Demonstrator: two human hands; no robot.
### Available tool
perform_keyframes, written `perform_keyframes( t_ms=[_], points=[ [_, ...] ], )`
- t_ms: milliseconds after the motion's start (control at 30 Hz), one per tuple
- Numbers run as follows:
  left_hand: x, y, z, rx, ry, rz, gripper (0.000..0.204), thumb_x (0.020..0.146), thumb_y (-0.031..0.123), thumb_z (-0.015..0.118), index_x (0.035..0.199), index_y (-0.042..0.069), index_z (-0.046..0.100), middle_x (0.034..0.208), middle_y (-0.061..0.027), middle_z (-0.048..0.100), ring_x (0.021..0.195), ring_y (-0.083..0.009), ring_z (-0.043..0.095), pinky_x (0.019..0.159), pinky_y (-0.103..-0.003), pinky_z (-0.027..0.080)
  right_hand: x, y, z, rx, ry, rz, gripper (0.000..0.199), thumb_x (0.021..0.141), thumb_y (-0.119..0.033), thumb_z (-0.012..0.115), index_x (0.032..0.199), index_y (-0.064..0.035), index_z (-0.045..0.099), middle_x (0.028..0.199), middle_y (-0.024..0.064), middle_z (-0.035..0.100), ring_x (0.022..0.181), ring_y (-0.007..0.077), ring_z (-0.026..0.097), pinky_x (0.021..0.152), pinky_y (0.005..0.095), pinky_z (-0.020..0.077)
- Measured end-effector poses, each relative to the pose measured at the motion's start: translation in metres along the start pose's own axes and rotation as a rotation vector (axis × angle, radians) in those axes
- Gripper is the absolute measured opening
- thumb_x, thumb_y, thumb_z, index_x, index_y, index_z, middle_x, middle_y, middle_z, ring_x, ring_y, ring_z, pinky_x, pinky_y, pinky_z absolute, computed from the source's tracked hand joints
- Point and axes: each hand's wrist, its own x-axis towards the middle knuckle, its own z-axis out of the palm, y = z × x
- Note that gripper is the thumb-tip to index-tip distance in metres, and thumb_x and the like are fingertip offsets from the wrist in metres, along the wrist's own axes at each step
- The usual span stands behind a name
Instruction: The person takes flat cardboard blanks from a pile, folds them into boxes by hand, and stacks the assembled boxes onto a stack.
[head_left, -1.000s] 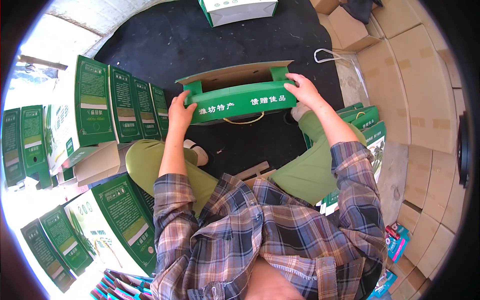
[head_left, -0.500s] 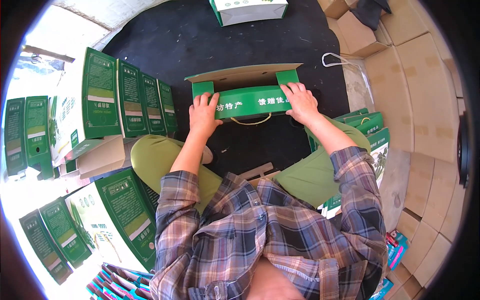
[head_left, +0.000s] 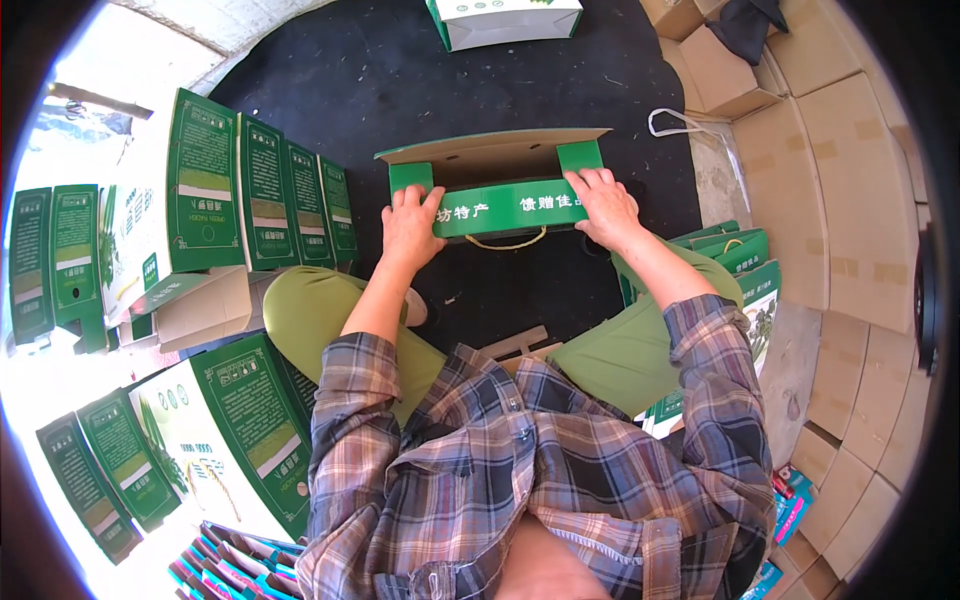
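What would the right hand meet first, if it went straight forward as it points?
The right hand already touches the green near panel; going straight on, it would probably meet the small green side flap first, though depth is unclear.

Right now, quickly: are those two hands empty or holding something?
Left hand: closed on the green box, near its left end.
Right hand: closed on the same box, near its right end.
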Motion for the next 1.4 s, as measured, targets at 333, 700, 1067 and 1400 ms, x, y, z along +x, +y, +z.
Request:
perform_keyframes(
  t_ms=[333, 700, 1067, 1400],
  points=[
    [-0.001, 0.004, 0.019, 0.117, 0.090, 0.130, 0.091, 0.058, 0.026, 0.083, 0.135, 0.006, 0.038, 0.120, -0.0121, 0.047, 0.115, -0.0304, 0.044, 0.105, -0.046, 0.029, -0.002, -0.007, 0.002, -0.041, -0.115, -0.020, 0.087, 0.071, -0.010, 0.073, 0.143, -0.0107, 0.024, 0.149, 0.0103, 0.025, 0.138, 0.0276, 0.023, 0.100, 0.0474, 0.0350],
    [-0.005, 0.015, 0.012, 0.000, 0.018, 0.196, 0.072, 0.060, 0.026, 0.078, 0.122, 0.004, 0.048, 0.109, -0.0113, 0.050, 0.106, -0.0291, 0.049, 0.092, -0.039, 0.041, 0.005, -0.004, -0.004, -0.072, -0.239, 0.088, 0.087, 0.070, -0.005, 0.072, 0.143, -0.0133, 0.025, 0.151, 0.0082, 0.021, 0.138, 0.0275, 0.021, 0.102, 0.0438, 0.0365],
    [-0.004, 0.012, 0.020, -0.362, 0.105, -0.013, 0.072, 0.058, 0.035, 0.077, 0.115, -0.002, 0.052, 0.104, -0.0163, 0.052, 0.101, -0.0333, 0.051, 0.088, -0.040, 0.044, 0.008, 0.015, -0.030, 0.245, 0.048, 0.053, 0.061, 0.077, -0.009, 0.066, 0.134, -0.0073, 0.043, 0.142, 0.0166, 0.036, 0.132, 0.0344, 0.030, 0.107, 0.0410, 0.0307],
    [-0.029, 0.042, -0.065, -1.000, 0.357, -0.312, 0.073, 0.064, 0.036, 0.077, 0.117, -0.007, 0.051, 0.107, -0.0188, 0.051, 0.105, -0.0298, 0.051, 0.092, -0.037, 0.041, 0.011, 0.066, -0.079, 0.709, 0.502, 0.220, 0.036, 0.089, -0.010, 0.053, 0.125, -0.0034, 0.053, 0.124, 0.0115, 0.057, 0.116, 0.0214, 0.052, 0.098, 0.0306, 0.0376]
  ],
)
